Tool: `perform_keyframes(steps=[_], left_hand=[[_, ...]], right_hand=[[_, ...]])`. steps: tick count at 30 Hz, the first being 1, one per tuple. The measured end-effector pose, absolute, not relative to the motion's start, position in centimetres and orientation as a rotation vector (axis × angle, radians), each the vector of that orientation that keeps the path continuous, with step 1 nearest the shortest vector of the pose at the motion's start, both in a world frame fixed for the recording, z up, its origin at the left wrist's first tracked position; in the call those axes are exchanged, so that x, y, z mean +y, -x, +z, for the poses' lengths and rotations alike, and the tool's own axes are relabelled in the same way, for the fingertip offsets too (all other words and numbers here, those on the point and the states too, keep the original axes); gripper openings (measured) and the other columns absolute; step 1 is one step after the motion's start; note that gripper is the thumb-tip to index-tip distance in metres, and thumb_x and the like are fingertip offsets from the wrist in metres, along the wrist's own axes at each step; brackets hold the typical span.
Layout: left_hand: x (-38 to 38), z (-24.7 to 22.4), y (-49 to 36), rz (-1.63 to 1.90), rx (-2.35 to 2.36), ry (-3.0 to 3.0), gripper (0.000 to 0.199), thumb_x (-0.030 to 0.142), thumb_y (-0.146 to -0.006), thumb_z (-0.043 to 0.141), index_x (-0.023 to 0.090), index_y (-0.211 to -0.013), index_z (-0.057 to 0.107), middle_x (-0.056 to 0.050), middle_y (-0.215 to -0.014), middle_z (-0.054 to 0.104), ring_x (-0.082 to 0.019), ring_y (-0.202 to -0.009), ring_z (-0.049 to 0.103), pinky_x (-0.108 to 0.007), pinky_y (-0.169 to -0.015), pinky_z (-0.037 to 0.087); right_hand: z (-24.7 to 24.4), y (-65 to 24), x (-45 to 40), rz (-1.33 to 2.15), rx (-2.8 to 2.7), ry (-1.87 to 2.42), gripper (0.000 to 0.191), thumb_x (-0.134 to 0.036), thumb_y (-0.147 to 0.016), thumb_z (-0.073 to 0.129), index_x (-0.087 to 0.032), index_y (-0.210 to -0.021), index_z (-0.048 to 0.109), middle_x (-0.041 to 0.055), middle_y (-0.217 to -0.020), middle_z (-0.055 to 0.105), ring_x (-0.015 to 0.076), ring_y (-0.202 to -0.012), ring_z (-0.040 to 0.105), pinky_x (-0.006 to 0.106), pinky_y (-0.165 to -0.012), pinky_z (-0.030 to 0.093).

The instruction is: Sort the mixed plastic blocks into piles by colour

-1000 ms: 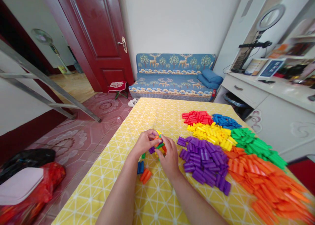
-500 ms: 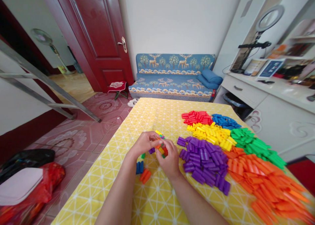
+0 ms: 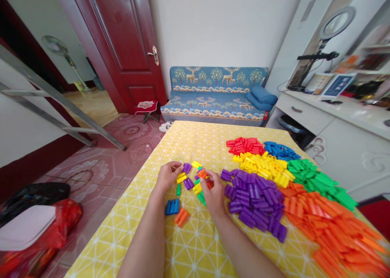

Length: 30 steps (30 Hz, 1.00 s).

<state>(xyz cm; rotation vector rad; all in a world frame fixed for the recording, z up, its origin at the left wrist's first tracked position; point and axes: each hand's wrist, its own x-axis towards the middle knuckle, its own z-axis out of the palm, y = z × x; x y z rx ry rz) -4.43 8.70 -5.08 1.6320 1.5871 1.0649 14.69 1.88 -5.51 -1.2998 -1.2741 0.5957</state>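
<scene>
My left hand [image 3: 167, 177] is at the left of a small group of coloured plastic pieces, thumb and forefinger closed on the end of a purple tube-shaped plastic piece [image 3: 187, 168]. A yellow piece [image 3: 182, 177] lies just below its thumb. To the right, my right hand [image 3: 215, 193] pinches an orange plastic piece [image 3: 202, 173] between thumb and fingers. A red piece [image 3: 210, 184] shows partly behind those fingers. Between the hands lie another purple piece [image 3: 188, 184], a green piece [image 3: 178, 189] and several others. Nearer me are a blue piece [image 3: 172, 207] and an orange one [image 3: 182, 217].
Piles of purple [image 3: 254, 199], yellow [image 3: 265, 167], red [image 3: 245, 145], blue [image 3: 282, 151], green [image 3: 321, 180] and orange pieces [image 3: 332, 225] cover the right of the yellow tablecloth [image 3: 195, 249]. A blue sofa [image 3: 213, 103] stands beyond the table, a metal ladder [image 3: 76, 113] at left.
My hands, close together before, have parted. My left hand has moved left, and the purple and yellow pieces between the hands now show. The right hand has shifted slightly right with the orange piece.
</scene>
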Motion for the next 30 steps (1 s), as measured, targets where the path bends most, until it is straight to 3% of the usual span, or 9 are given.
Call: perform_keyframes(steps=[5, 8, 13, 19, 30], left_hand=[[8.0, -3.7, 5.0, 0.848, 1.378, -1.696, 0.057, 0.033, -0.05, 0.083, 0.017, -0.103, 0.067, -0.005, -0.092, 0.07, -0.018, -0.076, 0.063, -0.028, -0.067, 0.05], [8.0, -3.5, 5.8, 0.738, 1.356, -1.716, 0.059, 0.023, -0.046, 0.081, 0.019, -0.103, 0.068, -0.002, -0.089, 0.069, -0.018, -0.077, 0.063, -0.027, -0.069, 0.05], [8.1, -3.3, 4.8, 0.811, 1.371, -1.608, 0.029, 0.032, -0.055, 0.078, 0.016, -0.079, 0.07, -0.002, -0.074, 0.068, -0.017, -0.068, 0.061, -0.027, -0.065, 0.047], [7.4, -2.8, 1.7, 1.002, 1.108, -1.241, 0.04, 0.047, -0.064, 0.076, 0.014, -0.086, 0.067, -0.003, -0.073, 0.068, -0.014, -0.06, 0.06, -0.025, -0.059, 0.045], [7.7, -4.3, 0.2, 1.103, 1.108, -1.333, 0.036, 0.048, -0.072, 0.07, 0.014, -0.082, 0.069, -0.004, -0.081, 0.068, -0.015, -0.07, 0.061, -0.024, -0.064, 0.047]], right_hand=[[-5.5, -14.7, 1.9, 0.607, -1.27, 1.306, 0.027, -0.028, -0.08, 0.06, -0.019, -0.105, 0.061, 0.0044, -0.098, 0.065, 0.0163, -0.081, 0.059, 0.03, -0.076, 0.048], [-5.6, -14.7, 2.1, 0.605, -1.28, 1.294, 0.028, -0.028, -0.08, 0.059, -0.019, -0.106, 0.061, 0.0053, -0.1, 0.065, 0.0165, -0.082, 0.06, 0.03, -0.077, 0.048], [-5.8, -14.6, 2.1, 0.577, -1.297, 1.26, 0.027, -0.027, -0.081, 0.058, -0.018, -0.105, 0.061, 0.0062, -0.1, 0.064, 0.0165, -0.082, 0.06, 0.031, -0.077, 0.049], [-5.4, -14.5, 1.8, 0.496, -1.398, 1.21, 0.029, -0.024, -0.082, 0.058, -0.02, -0.11, 0.059, 0.0067, -0.103, 0.063, 0.0182, -0.091, 0.06, 0.035, -0.084, 0.049], [-3.4, -15.7, -1.0, 0.436, -1.48, 1.16, 0.031, -0.018, -0.08, 0.059, -0.023, -0.111, 0.058, 0.0064, -0.108, 0.063, 0.0196, -0.1, 0.06, 0.036, -0.088, 0.05]])
